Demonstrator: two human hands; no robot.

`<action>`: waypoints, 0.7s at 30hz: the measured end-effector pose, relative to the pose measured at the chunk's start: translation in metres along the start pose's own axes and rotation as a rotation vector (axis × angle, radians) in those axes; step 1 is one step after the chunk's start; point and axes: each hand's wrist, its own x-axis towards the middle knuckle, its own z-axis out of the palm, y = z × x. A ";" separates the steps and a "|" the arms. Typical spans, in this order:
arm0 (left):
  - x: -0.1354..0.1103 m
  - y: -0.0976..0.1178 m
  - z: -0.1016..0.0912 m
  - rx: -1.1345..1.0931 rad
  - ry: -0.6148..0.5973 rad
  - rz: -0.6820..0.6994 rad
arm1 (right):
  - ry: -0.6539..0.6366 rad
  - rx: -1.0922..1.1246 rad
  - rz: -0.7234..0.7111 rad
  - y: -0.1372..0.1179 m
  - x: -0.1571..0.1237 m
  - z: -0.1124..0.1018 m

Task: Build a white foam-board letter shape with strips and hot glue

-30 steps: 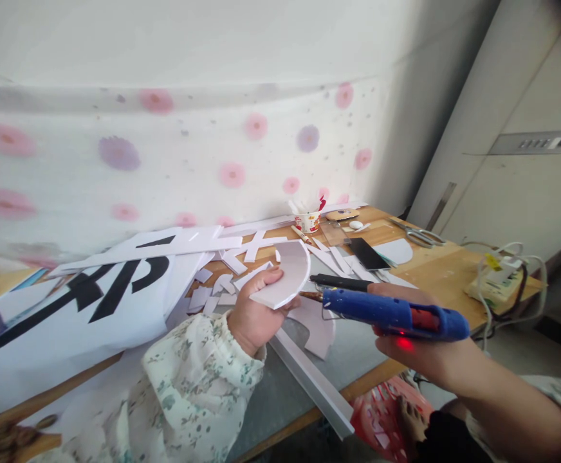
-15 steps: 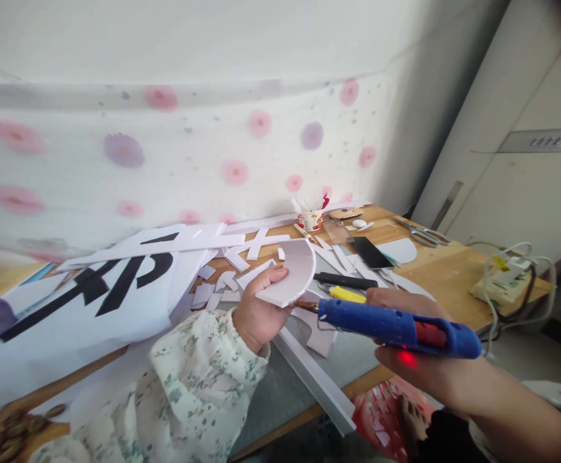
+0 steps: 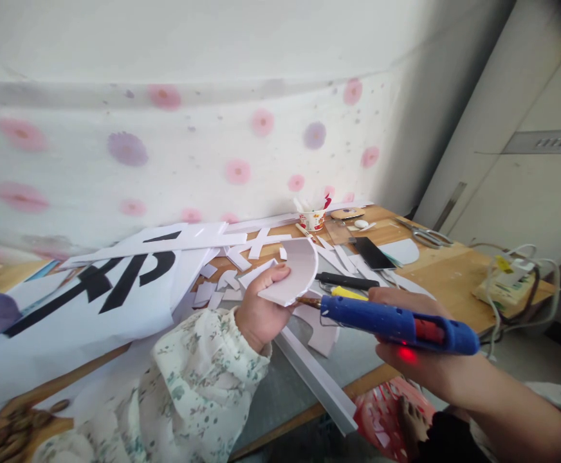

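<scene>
My left hand (image 3: 264,308) is closed on a curved white foam board piece (image 3: 296,272), its thumb pressed on the inner face. In my right hand (image 3: 401,321) is a blue hot glue gun (image 3: 374,318), held level with a red light glowing under it. The metal nozzle sits at the lower edge of the foam piece, near my left fingers; whether it touches cannot be made out. Below them a long white foam strip (image 3: 316,379) slants across a grey mat (image 3: 273,392). A curved white cutout (image 3: 323,331) lies just behind the nozzle.
White sheets with black lettering (image 3: 116,283) cover the table's left side. Foam scraps (image 3: 206,292), a black-handled tool (image 3: 348,280), a phone (image 3: 373,253), scissors (image 3: 428,235) and a paper cup (image 3: 312,220) stand farther back. A power strip with cables (image 3: 505,280) is at right; a red stool (image 3: 381,418) is below.
The nozzle has shifted slightly to the right along the foam piece's lower edge. Both hands keep their holds, and the view has moved a little.
</scene>
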 end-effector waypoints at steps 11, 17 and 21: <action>0.001 0.000 0.001 -0.085 -0.065 -0.046 | 0.048 -0.023 0.017 0.005 0.001 -0.010; -0.001 -0.001 -0.001 -0.065 -0.083 -0.025 | 0.084 -0.018 0.019 0.006 0.002 -0.015; -0.001 -0.002 -0.002 -0.023 -0.148 -0.003 | 0.104 0.006 0.030 0.007 0.002 -0.016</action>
